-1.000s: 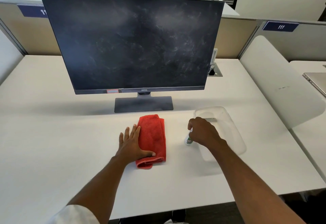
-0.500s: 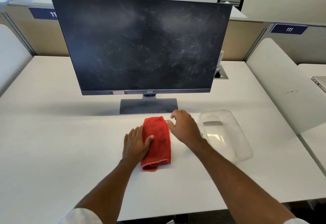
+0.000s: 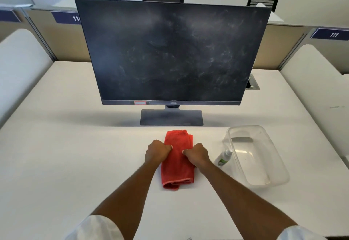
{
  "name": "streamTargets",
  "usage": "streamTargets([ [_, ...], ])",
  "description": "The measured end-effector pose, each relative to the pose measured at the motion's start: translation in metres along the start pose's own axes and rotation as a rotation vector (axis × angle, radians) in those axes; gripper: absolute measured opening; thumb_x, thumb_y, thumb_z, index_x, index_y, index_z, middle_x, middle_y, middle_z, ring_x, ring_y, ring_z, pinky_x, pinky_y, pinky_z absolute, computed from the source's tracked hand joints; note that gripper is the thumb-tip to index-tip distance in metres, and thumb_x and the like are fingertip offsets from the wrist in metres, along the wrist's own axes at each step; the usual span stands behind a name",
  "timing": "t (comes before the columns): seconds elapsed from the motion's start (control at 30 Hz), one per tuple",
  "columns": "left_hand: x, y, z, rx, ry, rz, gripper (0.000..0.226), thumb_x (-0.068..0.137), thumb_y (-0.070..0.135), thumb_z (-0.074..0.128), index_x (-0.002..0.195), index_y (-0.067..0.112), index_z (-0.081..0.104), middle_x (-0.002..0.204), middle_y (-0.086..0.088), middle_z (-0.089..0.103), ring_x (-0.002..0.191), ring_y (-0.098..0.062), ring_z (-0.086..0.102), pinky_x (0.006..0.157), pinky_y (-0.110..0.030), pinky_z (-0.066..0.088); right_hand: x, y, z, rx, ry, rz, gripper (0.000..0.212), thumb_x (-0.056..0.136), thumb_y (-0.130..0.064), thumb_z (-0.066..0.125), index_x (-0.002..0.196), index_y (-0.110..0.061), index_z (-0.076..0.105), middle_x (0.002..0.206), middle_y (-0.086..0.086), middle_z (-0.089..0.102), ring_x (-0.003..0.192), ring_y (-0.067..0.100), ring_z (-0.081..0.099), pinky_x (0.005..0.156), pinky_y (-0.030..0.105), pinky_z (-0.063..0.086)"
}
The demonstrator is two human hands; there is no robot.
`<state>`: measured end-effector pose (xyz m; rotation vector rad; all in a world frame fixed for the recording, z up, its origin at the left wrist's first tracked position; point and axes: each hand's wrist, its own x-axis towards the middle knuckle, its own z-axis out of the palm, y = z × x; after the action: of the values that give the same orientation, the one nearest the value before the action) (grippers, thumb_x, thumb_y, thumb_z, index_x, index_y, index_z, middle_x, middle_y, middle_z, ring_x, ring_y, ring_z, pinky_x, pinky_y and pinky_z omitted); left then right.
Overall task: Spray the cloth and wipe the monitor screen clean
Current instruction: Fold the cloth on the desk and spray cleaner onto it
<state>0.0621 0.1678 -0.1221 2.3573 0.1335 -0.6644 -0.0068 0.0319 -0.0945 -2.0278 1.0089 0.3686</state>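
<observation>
A folded red cloth point(image 3: 178, 171) lies on the white desk in front of the monitor's stand. My left hand point(image 3: 157, 152) pinches its left edge with curled fingers, and my right hand point(image 3: 196, 153) pinches its right edge the same way. The monitor point(image 3: 170, 54) stands behind, its dark screen covered in pale smears and dust. A small spray bottle point(image 3: 222, 157) with a green label stands upright just right of my right hand, apart from it.
A clear plastic tub point(image 3: 273, 166) sits right of the bottle, touching or nearly touching it. White padded dividers flank the desk point(image 3: 56, 154) on both sides. A cable port point(image 3: 253, 84) is set in the desk behind the monitor's right corner.
My right hand left the spray bottle standing, moved left to the cloth, and now pinches its right edge. My left hand went from lying flat on the cloth to gripping its left edge.
</observation>
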Motion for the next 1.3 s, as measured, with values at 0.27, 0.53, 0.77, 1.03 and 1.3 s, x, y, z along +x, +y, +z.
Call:
streamTargets([
  [0.27, 0.007, 0.013, 0.000, -0.526, -0.216, -0.111, 0.020, 0.089, 0.026, 0.060, 0.097, 0.009, 0.067, 0.096, -0.008, 0.070, 0.088, -0.023, 0.064, 0.072, -0.032, 0.049, 0.008, -0.011, -0.015, 0.447, -0.223, 0.149, 0.011, 0.078, -0.011, 0.064, 0.089, -0.010, 0.062, 0.087, 0.009, 0.066, 0.077, 0.023, 0.061, 0.065, 0.030, 0.047],
  [0.53, 0.008, 0.037, -0.014, -0.856, -0.397, -0.069, 0.028, 0.088, 0.027, 0.062, 0.109, 0.008, 0.066, 0.099, -0.012, 0.075, 0.095, -0.031, 0.070, 0.087, -0.045, 0.055, 0.020, -0.023, -0.041, 0.802, -0.350, 0.096, 0.021, 0.087, -0.011, 0.054, 0.104, -0.007, 0.066, 0.101, 0.014, 0.073, 0.091, 0.029, 0.066, 0.080, 0.037, 0.053],
  [0.77, 0.008, 0.058, -0.025, -0.938, -0.436, 0.080, 0.033, 0.085, 0.029, 0.067, 0.115, 0.016, 0.062, 0.106, -0.010, 0.073, 0.100, -0.034, 0.067, 0.082, -0.049, 0.055, 0.027, -0.028, -0.065, 0.873, -0.491, -0.019, 0.039, 0.087, -0.013, 0.060, 0.125, -0.005, 0.057, 0.116, 0.017, 0.070, 0.108, 0.034, 0.065, 0.095, 0.049, 0.051],
  [1.03, 0.004, 0.090, -0.036, -0.988, -0.478, 0.225, 0.032, 0.087, 0.014, 0.067, 0.118, 0.017, 0.064, 0.110, -0.006, 0.072, 0.102, -0.031, 0.068, 0.076, -0.043, 0.058, 0.029, -0.035, -0.097, 0.946, -0.659, -0.152, 0.063, 0.077, -0.017, 0.073, 0.133, -0.002, 0.048, 0.126, 0.027, 0.061, 0.116, 0.044, 0.060, 0.096, 0.055, 0.050],
  [1.3, 0.002, 0.126, -0.046, -0.949, -0.484, 0.336, 0.037, 0.086, 0.008, 0.068, 0.122, 0.014, 0.060, 0.114, -0.013, 0.070, 0.100, -0.035, 0.068, 0.077, -0.042, 0.058, 0.028, -0.044, -0.112, 1.002, -0.576, -0.220, 0.049, 0.085, -0.024, 0.068, 0.129, -0.006, 0.055, 0.121, 0.025, 0.065, 0.107, 0.041, 0.065, 0.090, 0.053, 0.054],
])
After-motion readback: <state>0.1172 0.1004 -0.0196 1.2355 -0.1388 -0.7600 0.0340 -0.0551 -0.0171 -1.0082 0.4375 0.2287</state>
